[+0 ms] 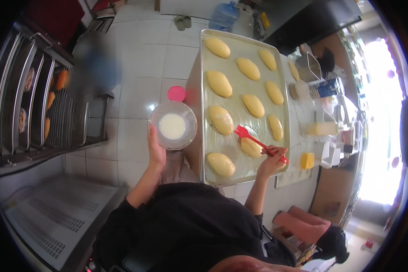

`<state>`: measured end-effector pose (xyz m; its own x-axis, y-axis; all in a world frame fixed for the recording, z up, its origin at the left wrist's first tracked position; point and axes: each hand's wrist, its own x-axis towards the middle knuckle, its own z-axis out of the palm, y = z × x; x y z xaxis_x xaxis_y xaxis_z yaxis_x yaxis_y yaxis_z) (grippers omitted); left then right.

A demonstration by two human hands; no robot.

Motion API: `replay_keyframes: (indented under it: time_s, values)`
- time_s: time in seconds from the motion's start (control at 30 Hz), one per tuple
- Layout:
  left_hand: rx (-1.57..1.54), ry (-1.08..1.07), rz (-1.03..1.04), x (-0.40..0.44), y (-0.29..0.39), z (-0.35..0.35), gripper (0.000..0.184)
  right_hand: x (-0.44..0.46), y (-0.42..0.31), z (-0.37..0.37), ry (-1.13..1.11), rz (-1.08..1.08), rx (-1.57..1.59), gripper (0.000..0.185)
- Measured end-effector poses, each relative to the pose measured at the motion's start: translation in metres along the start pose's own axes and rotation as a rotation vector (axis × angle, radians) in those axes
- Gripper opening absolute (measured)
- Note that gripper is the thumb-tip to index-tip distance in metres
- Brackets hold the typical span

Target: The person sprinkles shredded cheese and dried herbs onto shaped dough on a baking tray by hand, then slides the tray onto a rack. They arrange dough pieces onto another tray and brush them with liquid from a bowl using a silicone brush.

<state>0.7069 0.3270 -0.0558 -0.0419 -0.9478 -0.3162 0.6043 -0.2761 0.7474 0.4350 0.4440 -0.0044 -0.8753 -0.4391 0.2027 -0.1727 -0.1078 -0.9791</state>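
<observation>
My left hand (155, 147) is closed on the side of a clear bowl (189, 124) with white liquid (172, 126) in it, held level beside the tray. In my right hand (273, 162) is a red pastry brush (253, 138), fingers wrapped round its handle. Its bristle head is at the edge of an oval dough piece (221, 120); I cannot tell whether they touch. Another dough piece (250, 147) lies partly under the brush handle. Several pale yellow dough pieces sit in rows on the large metal baking tray (245, 177). A near one (221, 164) looks shiny.
At the left stands a metal rack (61, 106) holding trays and browned bread (61, 80), with a blurred person (95, 63) beside it. A pink round object (177, 94) is beyond the bowl. Containers, including a yellow one (307, 160), stand right of the tray. A water jug (224, 16) is at the back.
</observation>
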Motion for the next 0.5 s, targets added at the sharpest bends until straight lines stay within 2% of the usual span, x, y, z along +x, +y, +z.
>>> replay_keyframes:
  time_s: [0.03, 0.13, 0.23, 0.33, 0.43, 0.5]
  values:
    - [-0.001, -0.016, -0.010, 0.005, 0.003, 0.002, 0.053, -0.007, -0.003, 0.011, 0.040, -0.005, 0.037, 0.038]
    - [-0.013, -0.051, -0.040, 0.016, 0.013, 0.009, 0.053, -0.025, 0.007, 0.047, -0.070, -0.083, 0.053, 0.039]
    - [-0.036, -0.079, -0.083, 0.020, 0.024, 0.019, 0.052, -0.033, 0.027, 0.042, -0.173, -0.037, -0.028, 0.039]
    - [-0.056, -0.100, -0.099, 0.024, 0.028, 0.024, 0.052, -0.037, 0.022, 0.014, -0.091, -0.076, -0.031, 0.035]
    - [-0.048, -0.107, -0.093, 0.029, 0.025, 0.023, 0.052, -0.032, 0.009, -0.008, -0.102, -0.109, -0.175, 0.039]
    - [-0.032, -0.118, -0.077, 0.032, 0.023, 0.024, 0.053, -0.031, 0.010, 0.005, -0.045, -0.153, -0.082, 0.040]
